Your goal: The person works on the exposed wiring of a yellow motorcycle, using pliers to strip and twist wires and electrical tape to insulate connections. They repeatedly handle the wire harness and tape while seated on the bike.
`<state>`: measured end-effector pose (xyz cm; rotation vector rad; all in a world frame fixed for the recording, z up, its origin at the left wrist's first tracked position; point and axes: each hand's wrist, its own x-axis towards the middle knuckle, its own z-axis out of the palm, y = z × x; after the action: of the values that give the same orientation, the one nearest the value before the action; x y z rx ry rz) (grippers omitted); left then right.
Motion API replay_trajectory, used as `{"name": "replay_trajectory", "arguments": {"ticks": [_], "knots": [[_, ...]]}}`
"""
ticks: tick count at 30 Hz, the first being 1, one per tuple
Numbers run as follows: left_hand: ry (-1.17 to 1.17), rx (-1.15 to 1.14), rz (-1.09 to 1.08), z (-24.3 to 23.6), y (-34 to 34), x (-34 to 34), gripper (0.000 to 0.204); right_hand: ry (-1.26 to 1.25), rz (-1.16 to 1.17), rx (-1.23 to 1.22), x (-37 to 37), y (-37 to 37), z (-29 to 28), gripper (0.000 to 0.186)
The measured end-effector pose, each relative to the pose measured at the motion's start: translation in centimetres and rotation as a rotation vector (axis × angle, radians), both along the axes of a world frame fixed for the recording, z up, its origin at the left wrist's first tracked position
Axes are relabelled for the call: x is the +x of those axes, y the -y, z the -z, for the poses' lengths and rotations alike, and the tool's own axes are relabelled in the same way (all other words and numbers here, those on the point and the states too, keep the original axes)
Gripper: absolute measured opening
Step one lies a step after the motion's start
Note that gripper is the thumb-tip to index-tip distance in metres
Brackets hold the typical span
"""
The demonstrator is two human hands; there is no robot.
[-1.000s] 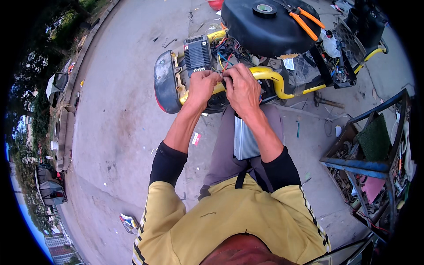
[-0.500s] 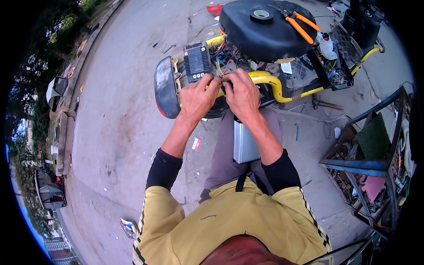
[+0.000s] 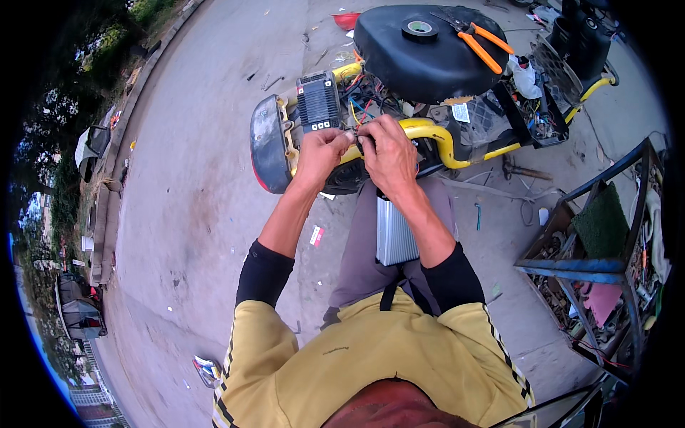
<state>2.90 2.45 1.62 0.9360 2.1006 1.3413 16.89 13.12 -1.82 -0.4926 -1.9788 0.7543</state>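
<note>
Both my hands meet over the yellow frame [image 3: 446,146] of a small electric scooter, just below a tangle of coloured wires [image 3: 362,105]. My left hand [image 3: 319,155] is closed in a pinch of thumb and forefinger on a thin wire. Right beside it, my right hand [image 3: 391,151] pinches the wire too, fingers curled over it. The fingertips nearly touch and hide most of what lies between them. A black finned controller box [image 3: 318,101] sits beyond my left hand. A silver finned box [image 3: 396,232] rests on my lap beneath my right forearm.
On the black seat [image 3: 407,68] lie a roll of black tape [image 3: 419,29] and orange-handled pliers [image 3: 479,51]. A hammer [image 3: 526,170] lies on the ground to the right, near a metal-framed bin [image 3: 571,265] of scraps. A red bowl-like object [image 3: 345,21] stands behind the scooter.
My left hand has turned slightly, its thumb now stretched along the forefinger near the wire. My right hand has shifted only a little, still pinching.
</note>
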Motion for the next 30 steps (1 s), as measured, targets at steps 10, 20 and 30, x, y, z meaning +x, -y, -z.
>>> {"name": "replay_trajectory", "arguments": {"ticks": [10, 20, 30], "knots": [[-1.442, 0.118, 0.130, 0.0, 0.9, 1.1, 0.020, 0.012, -0.001, -0.051, 0.0, 0.1, 0.0, 0.009], [0.492, 0.011, 0.012, 1.0, -0.7, -1.3, 0.025, 0.022, -0.004, -0.050, 0.3, 0.1, -0.2, 0.011], [-1.322, 0.092, 0.053, -0.6, 1.1, 2.1, 0.020, 0.027, -0.007, -0.102, 0.2, 0.0, -0.1, 0.008]]}}
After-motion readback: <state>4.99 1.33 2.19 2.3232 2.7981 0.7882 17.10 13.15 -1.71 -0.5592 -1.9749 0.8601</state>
